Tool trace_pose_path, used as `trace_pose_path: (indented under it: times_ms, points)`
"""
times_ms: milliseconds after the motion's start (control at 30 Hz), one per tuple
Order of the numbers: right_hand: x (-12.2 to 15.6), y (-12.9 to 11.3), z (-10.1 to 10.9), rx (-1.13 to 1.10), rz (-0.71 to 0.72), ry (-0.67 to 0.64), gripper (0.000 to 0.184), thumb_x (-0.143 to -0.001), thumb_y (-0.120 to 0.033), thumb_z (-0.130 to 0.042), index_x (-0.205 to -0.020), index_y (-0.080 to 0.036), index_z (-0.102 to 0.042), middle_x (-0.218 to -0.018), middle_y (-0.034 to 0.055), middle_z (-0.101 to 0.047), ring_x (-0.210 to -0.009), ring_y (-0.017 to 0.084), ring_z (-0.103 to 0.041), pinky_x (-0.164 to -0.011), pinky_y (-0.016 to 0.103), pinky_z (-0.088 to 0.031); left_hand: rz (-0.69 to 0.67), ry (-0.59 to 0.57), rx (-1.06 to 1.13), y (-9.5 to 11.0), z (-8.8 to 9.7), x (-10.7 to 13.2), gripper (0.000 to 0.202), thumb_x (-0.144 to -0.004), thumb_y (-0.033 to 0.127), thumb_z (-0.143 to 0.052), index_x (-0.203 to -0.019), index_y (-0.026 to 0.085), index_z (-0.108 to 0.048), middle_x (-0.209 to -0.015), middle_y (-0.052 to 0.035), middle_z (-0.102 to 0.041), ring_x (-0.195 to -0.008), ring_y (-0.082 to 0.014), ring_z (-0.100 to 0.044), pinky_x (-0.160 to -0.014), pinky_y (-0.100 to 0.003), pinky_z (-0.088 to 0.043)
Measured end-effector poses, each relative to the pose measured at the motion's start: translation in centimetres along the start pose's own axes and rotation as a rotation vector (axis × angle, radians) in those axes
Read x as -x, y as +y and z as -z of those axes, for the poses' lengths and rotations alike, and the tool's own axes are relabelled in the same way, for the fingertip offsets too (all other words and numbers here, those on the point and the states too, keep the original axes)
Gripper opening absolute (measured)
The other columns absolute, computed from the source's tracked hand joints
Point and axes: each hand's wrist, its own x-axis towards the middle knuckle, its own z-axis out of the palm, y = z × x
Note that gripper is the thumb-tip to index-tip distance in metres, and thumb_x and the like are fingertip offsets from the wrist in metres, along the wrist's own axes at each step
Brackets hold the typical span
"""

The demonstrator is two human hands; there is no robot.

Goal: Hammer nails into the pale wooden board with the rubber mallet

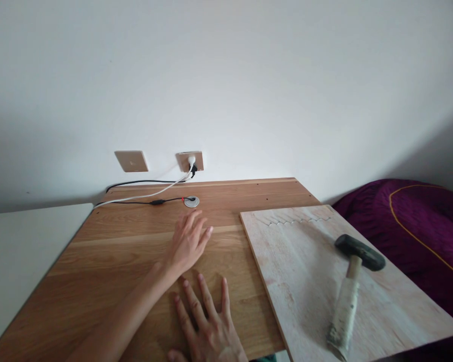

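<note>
My left hand (pixel 187 241) lies flat on the wooden table (pixel 109 251), fingers stretched out toward the back, holding nothing. My right hand (pixel 207 327) rests palm down near the table's front edge, fingers spread, also holding nothing. To the right lies a pale wooden board (pixel 305 271) with a row of small nails along its far edge. A hammer (pixel 353 286) with a dark head and a pale wrapped handle lies on that board, apart from both hands.
A round metal cable grommet (pixel 191 201) sits at the back of the table, with black and white cables running to a wall socket (pixel 191 161). A white surface (pixel 18 251) adjoins at left. A purple bedspread (pixel 411 221) lies at right.
</note>
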Motion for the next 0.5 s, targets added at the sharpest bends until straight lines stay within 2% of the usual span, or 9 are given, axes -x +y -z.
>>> trace_pose_path:
  times_ms: [100, 167, 233, 267, 333, 367, 433, 467, 500]
  points:
    - [-0.1, 0.0, -0.2, 0.034, 0.009, 0.031, 0.072, -0.1, -0.058, -0.049, -0.16, -0.02, -0.035, -0.168, 0.0098, -0.03, -0.153, 0.041, -0.031, -0.119, 0.07, -0.032, 0.015, 0.028, 0.012, -0.4, 0.0, -1.5, 0.03, -0.105, 0.038, -0.044, -0.118, 0.019, -0.064, -0.135, -0.0144, -0.059, -0.131, -0.0318, -0.052, -0.114, -0.053, -0.038]
    - [-0.1, 0.2, -0.7, 0.057, 0.059, 0.131, 0.064, -0.1, -0.056, -0.052, -0.152, -0.02, -0.047, -0.16, 0.0109, -0.047, -0.145, 0.04, -0.045, -0.116, 0.065, -0.04, 0.019, 0.015, 0.035, 0.1, -0.6, -2.1, 0.026, -0.104, 0.035, -0.045, -0.115, 0.019, -0.064, -0.125, -0.0131, -0.062, -0.123, -0.0299, -0.057, -0.109, -0.049, -0.043]
    - [0.3, 0.8, -0.6, 0.044, 0.167, 0.303, 0.041, -0.101, -0.047, -0.055, -0.131, -0.02, -0.063, -0.13, 0.0077, -0.074, -0.123, 0.031, -0.067, -0.109, 0.052, -0.052, 0.012, -0.023, 0.06, 0.9, -1.8, -2.7, 0.021, -0.102, 0.03, -0.049, -0.112, 0.02, -0.064, -0.115, -0.0113, -0.065, -0.114, -0.0287, -0.061, -0.103, -0.046, -0.047]
    - [0.8, 1.3, -0.1, 0.02, 0.24, 0.415, 0.028, -0.101, -0.039, -0.055, -0.117, -0.021, -0.068, -0.105, 0.0033, -0.081, -0.103, 0.024, -0.075, -0.102, 0.043, -0.058, 0.001, -0.043, 0.069, 1.2, -2.5, -3.0, 0.018, -0.1, 0.027, -0.051, -0.111, 0.02, -0.064, -0.111, -0.0105, -0.066, -0.111, -0.0286, -0.061, -0.101, -0.045, -0.048]
    - [2.5, 3.0, 2.3, -0.036, 0.247, 0.513, 0.016, -0.102, -0.025, -0.053, -0.098, -0.022, -0.068, -0.075, -0.0012, -0.076, -0.08, 0.016, -0.076, -0.081, 0.025, -0.061, -0.023, -0.071, 0.087, 1.8, -4.0, -3.8, 0.015, -0.097, 0.023, -0.054, -0.109, 0.02, -0.064, -0.109, -0.0099, -0.067, -0.109, -0.0289, -0.062, -0.1, -0.046, -0.048]
    - [3.8, 4.2, 4.0, -0.041, 0.211, 0.6, 0.015, -0.101, -0.02, -0.054, -0.093, -0.021, -0.066, -0.068, -0.0011, -0.072, -0.073, 0.015, -0.075, -0.073, 0.023, -0.06, -0.035, -0.078, 0.103, 2.1, -4.7, -4.3, 0.015, -0.097, 0.022, -0.055, -0.109, 0.02, -0.063, -0.109, -0.0099, -0.067, -0.109, -0.029, -0.062, -0.1, -0.046, -0.048]
    - [7.3, 7.3, 8.1, 0.034, 0.067, 0.64, 0.011, -0.096, -0.012, -0.057, -0.098, -0.019, -0.065, -0.077, 0.0034, -0.073, -0.079, 0.018, -0.075, -0.071, 0.025, -0.06, -0.058, -0.082, 0.159, 2.6, -6.0, -5.3, 0.014, -0.097, 0.021, -0.055, -0.109, 0.02, -0.062, -0.112, -0.01, -0.067, -0.111, -0.0285, -0.061, -0.101, -0.046, -0.049]
    - [9.4, 9.2, 10.2, 0.109, -0.01, 0.728, 0.012, -0.097, -0.014, -0.055, -0.097, -0.02, -0.065, -0.08, 0.0049, -0.073, -0.077, 0.019, -0.075, -0.067, 0.026, -0.059, -0.068, -0.082, 0.195, 2.8, -6.6, -5.9, 0.014, -0.097, 0.021, -0.054, -0.109, 0.02, -0.062, -0.113, -0.0097, -0.067, -0.112, -0.0277, -0.061, -0.102, -0.045, -0.049]
    - [11.6, 11.3, 12.1, 0.191, -0.184, 0.72, 0.009, -0.097, -0.018, -0.057, -0.097, -0.021, -0.065, -0.084, 0.0063, -0.074, -0.075, 0.019, -0.074, -0.067, 0.028, -0.058, -0.074, -0.081, 0.229, 3.0, -7.1, -6.4, 0.014, -0.097, 0.021, -0.054, -0.109, 0.02, -0.062, -0.113, -0.0093, -0.067, -0.112, -0.0268, -0.062, -0.102, -0.044, -0.049]
